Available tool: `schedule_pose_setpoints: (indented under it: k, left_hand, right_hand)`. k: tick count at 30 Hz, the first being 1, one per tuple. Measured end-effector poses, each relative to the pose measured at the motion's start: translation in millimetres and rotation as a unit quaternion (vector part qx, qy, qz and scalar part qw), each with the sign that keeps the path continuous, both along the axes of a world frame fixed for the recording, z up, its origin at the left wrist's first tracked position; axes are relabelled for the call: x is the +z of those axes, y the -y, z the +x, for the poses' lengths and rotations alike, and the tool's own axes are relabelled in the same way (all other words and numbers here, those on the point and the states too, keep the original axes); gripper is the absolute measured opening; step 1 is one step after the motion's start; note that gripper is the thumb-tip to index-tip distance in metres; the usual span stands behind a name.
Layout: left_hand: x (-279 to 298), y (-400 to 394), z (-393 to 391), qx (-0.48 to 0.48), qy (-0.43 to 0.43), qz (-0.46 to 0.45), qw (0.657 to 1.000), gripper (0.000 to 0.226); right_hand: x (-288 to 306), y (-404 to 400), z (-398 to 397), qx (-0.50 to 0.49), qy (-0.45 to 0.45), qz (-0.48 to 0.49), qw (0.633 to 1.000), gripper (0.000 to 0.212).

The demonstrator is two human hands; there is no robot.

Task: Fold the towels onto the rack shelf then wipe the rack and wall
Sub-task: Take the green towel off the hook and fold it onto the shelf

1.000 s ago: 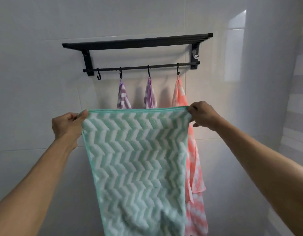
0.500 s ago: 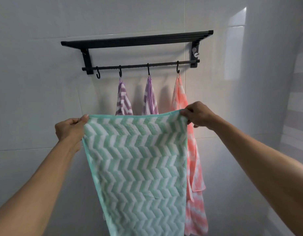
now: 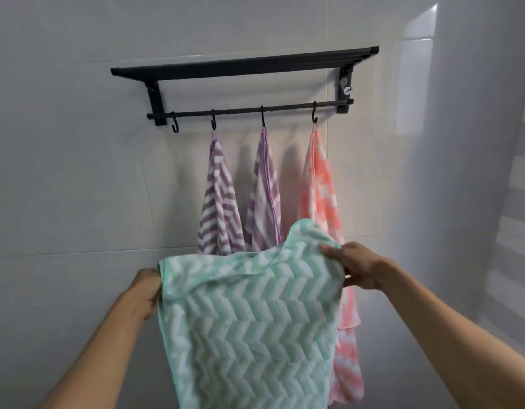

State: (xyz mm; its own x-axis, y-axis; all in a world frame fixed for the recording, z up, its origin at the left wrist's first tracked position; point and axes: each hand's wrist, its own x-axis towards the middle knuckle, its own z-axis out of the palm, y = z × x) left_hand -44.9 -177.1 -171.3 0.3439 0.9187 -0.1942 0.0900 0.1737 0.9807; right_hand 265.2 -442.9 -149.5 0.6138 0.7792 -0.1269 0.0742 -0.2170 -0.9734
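Below the black rack (image 3: 243, 67), we held the green chevron towel (image 3: 249, 326) by its top corners, left hand (image 3: 147, 293) and right hand (image 3: 357, 268) each with fingers curled tight on the cloth, the upper edge slack and bunched. Two purple striped towels (image 3: 221, 202) and a pink towel (image 3: 323, 184) hung on the hooks behind. A clean fold, we judged, called for matching the corners squarely before lifting it to the shelf.

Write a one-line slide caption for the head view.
Both hands, left and right, hold a green towel below a black rack with three towels hanging.
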Motion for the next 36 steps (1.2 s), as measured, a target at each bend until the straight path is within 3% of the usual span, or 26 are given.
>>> schedule_pose_setpoints:
  k: [2,6,9,11,12,14,16,18,19,21,23,25,28,31,33,36]
  left_hand:
    - [24,-7,3,-0.023,-0.011,-0.019,0.999,0.026]
    - [79,6,4,-0.068,0.122,0.009,0.99,0.027]
    - [37,31,-11,-0.172,0.12,-0.001,0.978,0.059]
    - [-11,42,-14,-0.174,0.064,-0.013,0.983,0.048]
    - [-26,41,-13,-0.145,0.04,-0.011,0.989,0.034]
    - [-29,32,-5,-0.091,0.035,-0.034,0.995,0.03]
    - [-7,19,1,-0.104,0.128,-0.071,0.984,0.036]
    - [13,22,-1,-0.18,0.202,-0.041,0.962,0.041]
    - [15,29,-5,-0.225,0.194,-0.025,0.955,0.047]
    - [-8,36,-11,-0.215,0.107,-0.001,0.971,0.065]
    - [-23,38,-10,-0.155,0.098,-0.005,0.983,0.047]
    - [-19,32,-7,-0.117,0.156,-0.022,0.98,0.039]
    - [8,28,-8,-0.194,0.23,0.006,0.954,0.06]
    - [-13,39,-15,-0.24,0.063,0.034,0.968,0.089]
    - [-28,45,-15,-0.183,0.035,0.031,0.982,0.066]
    - [-10,34,-8,-0.091,0.158,0.007,0.983,0.027]
  right_hand:
    - [27,-7,2,-0.013,-0.01,0.034,0.999,0.042]
    - [72,-11,1,0.022,-0.126,0.173,0.977,0.059]
    - [30,8,-12,0.113,-0.157,0.11,0.975,0.052]
    - [-8,17,-16,0.149,-0.134,0.044,0.979,0.054]
    - [-20,18,-15,0.154,-0.127,0.028,0.98,0.064]
    - [-16,14,-12,0.137,-0.129,0.033,0.982,0.09]
    - [0,6,-4,0.098,-0.182,0.105,0.973,0.086]
    - [8,5,-2,0.098,-0.228,0.176,0.953,0.08]
    - [6,9,-3,0.114,-0.216,0.166,0.955,0.082]
    - [-15,19,-3,0.133,-0.158,0.078,0.975,0.093]
    - [-30,23,-2,0.118,-0.108,0.027,0.987,0.102]
    - [-26,20,7,0.089,-0.108,0.086,0.986,0.091]
    - [3,18,11,0.101,-0.196,0.183,0.958,0.05]
    - [-13,24,8,0.135,-0.076,0.049,0.987,0.06]
    - [-30,27,8,0.117,-0.042,0.005,0.992,0.074]
    - [-25,21,14,0.062,-0.115,0.127,0.983,0.055]
